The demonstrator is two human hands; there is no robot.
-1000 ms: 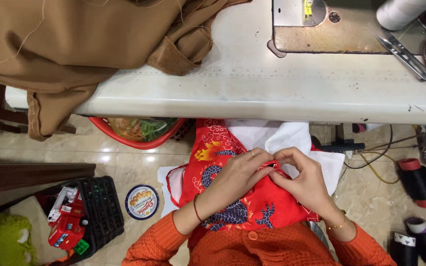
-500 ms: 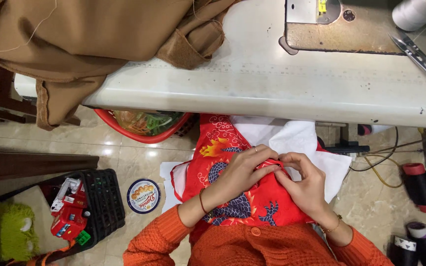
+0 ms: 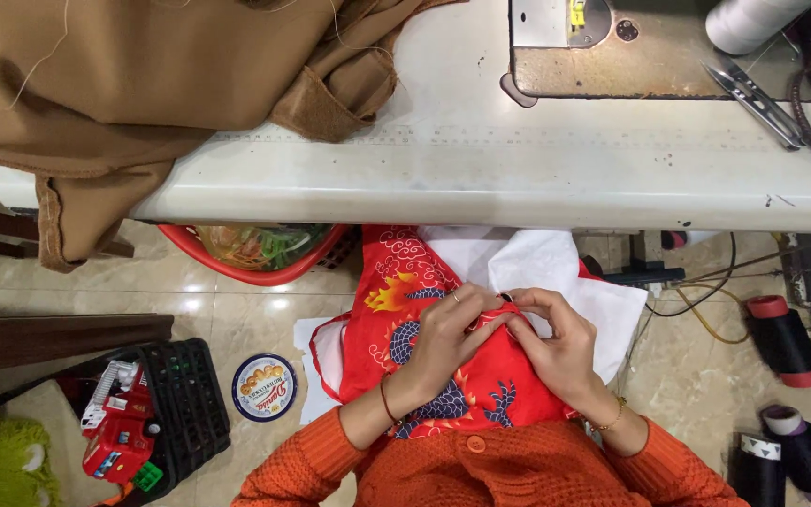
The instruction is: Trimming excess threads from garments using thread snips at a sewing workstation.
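Fingertips of both hands meet on one fold of the red printed fabric (image 3: 443,376), pinching its upper edge, probably to hold the layers aligned. Left hand (image 3: 443,343) clamps from 9 o'clock, right hand (image 3: 560,347) from 3 o'clock, both grasping cloth. Fabric lies across the lap with white cloth (image 3: 556,268) beneath it, kept off the floor. At 12 o'clock runs the sewing table (image 3: 481,178); brown garment (image 3: 124,84) heaped at 10 o'clock, snips (image 3: 753,94) at 1 o'clock, red basket (image 3: 255,258) under the table edge.
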